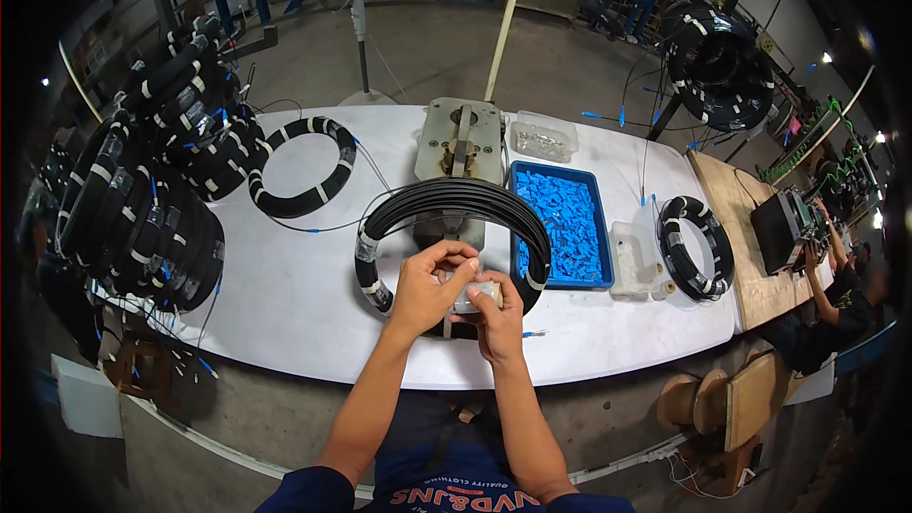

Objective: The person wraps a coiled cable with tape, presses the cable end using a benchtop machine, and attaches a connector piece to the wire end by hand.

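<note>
White worktable (313,294) fills the middle; at its near edge, both hands pinch a small grey tape roll (478,296) over a black cable coil (454,204): left hand (429,287), right hand (497,323), fingers closed around it.

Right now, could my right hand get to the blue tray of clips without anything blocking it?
Probably yes. The blue tray lies just beyond the right hand, with only the black cable coil rim between; but that hand holds a small tape roll.

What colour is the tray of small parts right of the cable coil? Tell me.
Blue tray, filled with lighter blue parts; the head view shows it.
</note>
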Demonstrator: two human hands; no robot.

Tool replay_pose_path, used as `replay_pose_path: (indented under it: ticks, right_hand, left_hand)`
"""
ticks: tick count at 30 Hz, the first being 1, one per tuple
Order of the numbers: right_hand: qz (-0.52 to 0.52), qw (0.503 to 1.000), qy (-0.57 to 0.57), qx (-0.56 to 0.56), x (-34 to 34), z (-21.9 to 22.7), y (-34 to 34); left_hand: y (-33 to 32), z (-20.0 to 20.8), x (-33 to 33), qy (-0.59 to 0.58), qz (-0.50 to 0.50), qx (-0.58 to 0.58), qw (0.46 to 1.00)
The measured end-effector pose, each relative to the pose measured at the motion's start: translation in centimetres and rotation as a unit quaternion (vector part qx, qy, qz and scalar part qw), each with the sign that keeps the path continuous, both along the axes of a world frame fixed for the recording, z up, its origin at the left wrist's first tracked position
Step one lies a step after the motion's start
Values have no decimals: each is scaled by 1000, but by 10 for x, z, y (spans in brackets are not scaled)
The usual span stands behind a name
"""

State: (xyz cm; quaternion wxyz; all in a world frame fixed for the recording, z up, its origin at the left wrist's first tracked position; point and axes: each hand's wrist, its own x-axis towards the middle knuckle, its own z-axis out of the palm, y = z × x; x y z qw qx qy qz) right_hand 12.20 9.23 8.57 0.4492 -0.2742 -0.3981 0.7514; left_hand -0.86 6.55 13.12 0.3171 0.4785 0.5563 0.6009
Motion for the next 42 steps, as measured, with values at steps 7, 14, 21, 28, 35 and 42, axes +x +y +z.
replay_pose_path:
  ticks: [7, 14, 21, 28, 35, 42]
  right_hand:
    - [8, 996, 93, -2, -23, 26, 27]
    - [2, 992, 124, 23, -36, 39, 39]
    - [0, 995, 90, 32, -34, 30, 38]
    - [-4, 987, 153, 46, -36, 19, 45]
    - [2, 977, 214, 15, -30, 17, 43]
    - [18, 974, 220, 52, -17, 16, 19]
  left_hand:
    - [15, 45, -31, 247, 148, 143, 947]
    - [31, 26, -76, 400, 145, 68, 903]
    - [48, 31, -90, 230, 88, -58, 968]
    - [49, 33, -93, 139, 89, -18, 986]
    - [50, 40, -99, 112, 57, -64, 990]
    - [5, 67, -92, 222, 57, -33, 973]
